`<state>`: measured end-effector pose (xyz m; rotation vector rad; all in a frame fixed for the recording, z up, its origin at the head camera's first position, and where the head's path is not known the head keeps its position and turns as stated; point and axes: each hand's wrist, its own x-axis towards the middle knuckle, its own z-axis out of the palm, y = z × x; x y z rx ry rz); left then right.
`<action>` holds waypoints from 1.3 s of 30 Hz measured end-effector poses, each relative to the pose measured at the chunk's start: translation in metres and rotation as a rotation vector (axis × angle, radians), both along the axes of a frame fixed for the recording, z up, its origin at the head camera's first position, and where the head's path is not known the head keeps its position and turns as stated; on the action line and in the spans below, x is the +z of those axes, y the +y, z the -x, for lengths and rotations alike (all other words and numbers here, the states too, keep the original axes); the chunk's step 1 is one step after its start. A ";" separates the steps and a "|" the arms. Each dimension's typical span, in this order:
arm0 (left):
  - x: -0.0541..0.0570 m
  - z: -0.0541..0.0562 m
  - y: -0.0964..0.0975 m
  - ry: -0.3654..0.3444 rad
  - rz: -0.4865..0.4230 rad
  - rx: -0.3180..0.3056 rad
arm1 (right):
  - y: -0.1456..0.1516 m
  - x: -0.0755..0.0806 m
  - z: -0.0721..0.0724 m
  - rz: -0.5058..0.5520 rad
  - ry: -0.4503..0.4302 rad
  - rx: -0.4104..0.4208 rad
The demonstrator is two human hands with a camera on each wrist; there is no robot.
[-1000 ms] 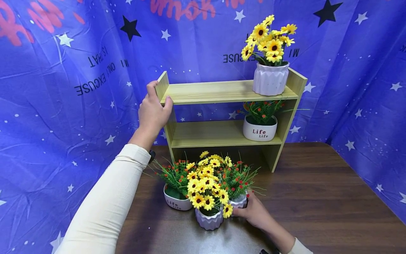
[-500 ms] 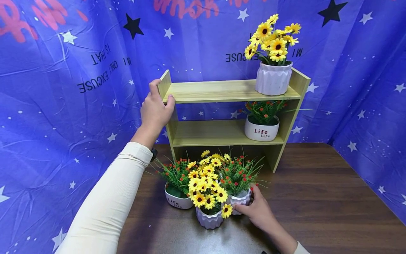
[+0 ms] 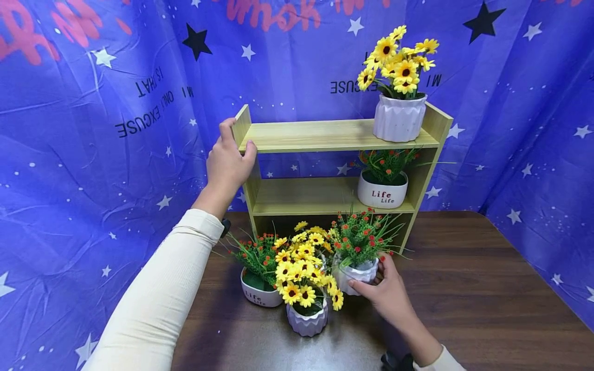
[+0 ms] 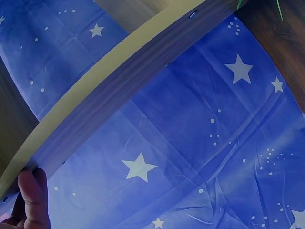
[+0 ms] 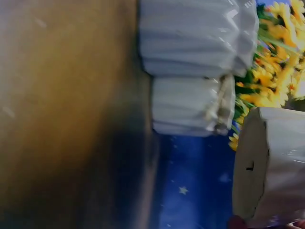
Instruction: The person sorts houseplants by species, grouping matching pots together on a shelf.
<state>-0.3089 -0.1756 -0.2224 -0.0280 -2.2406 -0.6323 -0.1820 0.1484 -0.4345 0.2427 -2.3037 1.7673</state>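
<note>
My left hand (image 3: 229, 165) grips the upper left side of the wooden shelf (image 3: 315, 135); in the left wrist view, fingers (image 4: 33, 195) lie against that side panel. My right hand (image 3: 392, 296) holds a white ridged pot (image 3: 355, 277) of red-flowered greenery (image 3: 359, 237) by its right side. The pot's flat underside (image 5: 250, 167) shows in the right wrist view, raised off the table. Left of it stands a yellow sunflower pot (image 3: 307, 324), with another white pot behind mostly hidden. An oval "Life" pot (image 3: 261, 295) with red flowers stands further left.
A sunflower pot (image 3: 399, 121) stands at the right of the top shelf. On the middle shelf, also right, sits a white "Life" pot (image 3: 382, 195). The brown table (image 3: 478, 288) extends right, and a blue star-patterned curtain (image 3: 297, 62) hangs behind.
My right hand has lifted the red-flowered pot off the table and moved it slightly right and towards the shelf. The left hand keeps its hold on the shelf.
</note>
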 end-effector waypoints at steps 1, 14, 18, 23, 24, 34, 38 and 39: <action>0.000 0.000 0.000 -0.001 -0.001 0.000 | 0.001 0.003 0.002 0.004 0.010 -0.005; 0.002 0.001 0.002 0.004 -0.003 -0.007 | -0.002 0.069 0.020 -0.021 0.146 -0.031; 0.002 0.000 0.002 0.005 -0.005 -0.009 | -0.005 0.075 0.034 -0.022 0.149 -0.014; 0.001 -0.002 0.000 0.001 -0.007 -0.008 | -0.013 0.076 0.050 -0.042 0.141 0.010; 0.001 -0.002 0.000 -0.001 -0.007 -0.009 | -0.014 0.078 0.052 -0.047 0.145 0.014; -0.003 -0.002 -0.002 0.003 -0.012 -0.019 | -0.027 0.085 0.074 -0.068 0.176 0.025; -0.004 -0.002 -0.002 0.015 -0.010 -0.018 | -0.031 0.084 0.082 -0.066 0.173 0.005; -0.003 -0.002 -0.002 0.019 -0.009 -0.018 | -0.032 0.084 0.084 -0.070 0.170 -0.001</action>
